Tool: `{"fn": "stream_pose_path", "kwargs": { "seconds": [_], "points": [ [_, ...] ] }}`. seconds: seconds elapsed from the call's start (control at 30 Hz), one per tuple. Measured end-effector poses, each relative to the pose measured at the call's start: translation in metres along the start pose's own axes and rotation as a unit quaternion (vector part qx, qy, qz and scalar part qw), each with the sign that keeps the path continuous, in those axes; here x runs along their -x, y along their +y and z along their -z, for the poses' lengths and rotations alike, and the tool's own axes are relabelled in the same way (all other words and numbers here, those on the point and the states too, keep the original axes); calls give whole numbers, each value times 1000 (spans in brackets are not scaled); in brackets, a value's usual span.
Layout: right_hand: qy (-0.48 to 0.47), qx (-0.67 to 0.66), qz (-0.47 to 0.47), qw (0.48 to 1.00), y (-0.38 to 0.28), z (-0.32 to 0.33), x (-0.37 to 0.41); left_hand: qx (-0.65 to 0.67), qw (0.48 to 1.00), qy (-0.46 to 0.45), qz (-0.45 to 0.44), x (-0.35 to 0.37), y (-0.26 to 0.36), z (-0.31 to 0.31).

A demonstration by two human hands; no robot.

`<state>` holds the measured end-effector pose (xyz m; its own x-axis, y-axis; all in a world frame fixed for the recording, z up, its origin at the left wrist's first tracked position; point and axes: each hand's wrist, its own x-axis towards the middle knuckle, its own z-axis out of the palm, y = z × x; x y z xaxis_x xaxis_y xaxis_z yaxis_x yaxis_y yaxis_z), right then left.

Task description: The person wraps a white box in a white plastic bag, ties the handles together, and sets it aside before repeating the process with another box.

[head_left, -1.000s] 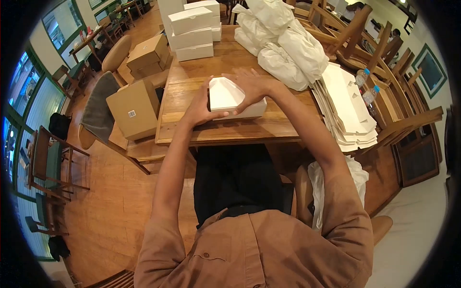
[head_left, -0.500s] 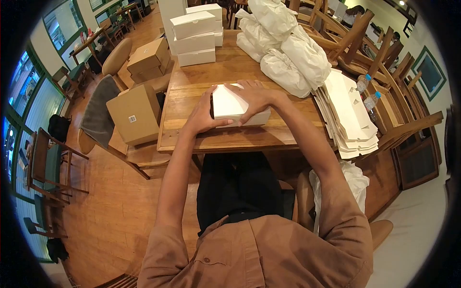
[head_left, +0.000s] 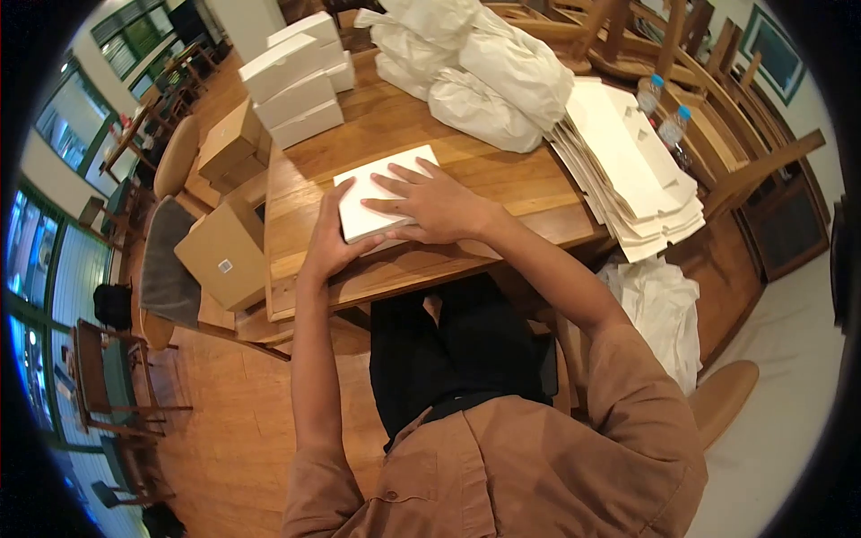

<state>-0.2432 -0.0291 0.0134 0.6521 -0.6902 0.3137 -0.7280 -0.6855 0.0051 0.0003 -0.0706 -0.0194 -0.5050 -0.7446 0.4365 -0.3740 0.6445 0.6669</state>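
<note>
A small white cardboard box (head_left: 372,197) with its lid down sits on the wooden table (head_left: 484,193) near the front edge. My left hand (head_left: 328,238) is closed around its left side, with the thumb along the front. My right hand (head_left: 439,204) lies across the lid and right side, its fingers spread over the top and its thumb at the front edge. The right hand hides the box's right part.
Stacked white boxes (head_left: 305,85) stand at the back left, beside filled white plastic bags (head_left: 493,108). Flat white box blanks (head_left: 628,161) are piled at the right, near water bottles (head_left: 671,127). Brown cartons (head_left: 224,255) rest on chairs at the left. Upturned wooden chairs (head_left: 695,81) are behind.
My view has turned, so the table appears tilted. My right hand has shifted so that its fingers spread over the lid; my left hand stays at the box's left side.
</note>
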Motion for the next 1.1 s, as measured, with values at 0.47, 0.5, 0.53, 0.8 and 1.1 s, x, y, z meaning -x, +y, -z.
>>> {"fn": "stream_pose_path", "kwargs": {
  "seconds": [0.47, 0.5, 0.53, 0.8, 1.1],
  "points": [
    [291, 34, 15, 956, -14, -19, 34, 54, 998, -38, 23, 5, 2, -4],
    [327, -1, -1, 945, -22, -15, 46, 34, 999, -28, 10, 5, -1, -4],
    [362, -35, -16, 931, -30, -10, 60, 16, 1000, -18, -2, 5, -3, -5],
    [397, 83, -404, 820, -78, -37, 281, -2, 1000, -25, 11, 8, -2, -4],
    [161, 112, -789, 583, -62, -47, 440, -22, 999, -25, 19, 8, -7, -3]
  ]
}}
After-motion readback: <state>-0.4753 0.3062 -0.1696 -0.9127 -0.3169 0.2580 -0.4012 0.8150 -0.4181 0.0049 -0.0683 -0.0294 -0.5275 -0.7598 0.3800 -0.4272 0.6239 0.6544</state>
